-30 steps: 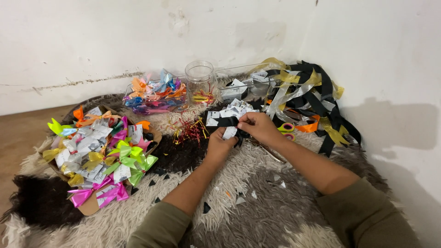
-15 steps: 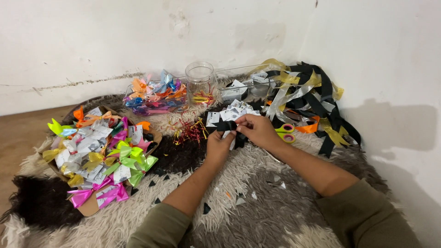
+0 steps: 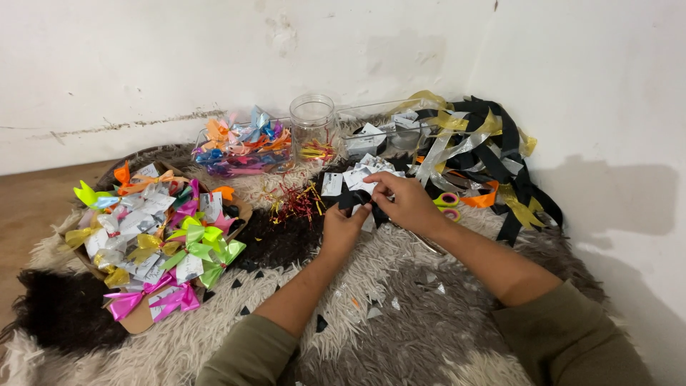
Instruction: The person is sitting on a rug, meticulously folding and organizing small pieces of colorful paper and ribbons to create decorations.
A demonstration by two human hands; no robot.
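Hands, left point(image 3: 343, 227) and right point(image 3: 401, 202), both pinching black ribbon bow point(image 3: 355, 199), long axis left-right

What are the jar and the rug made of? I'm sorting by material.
Jar: looks like clear glass, since the wall shows through it and its rim glints; clear plastic is possible. Rug: long shaggy pile in grey, cream and black, likely synthetic or wool fibre.
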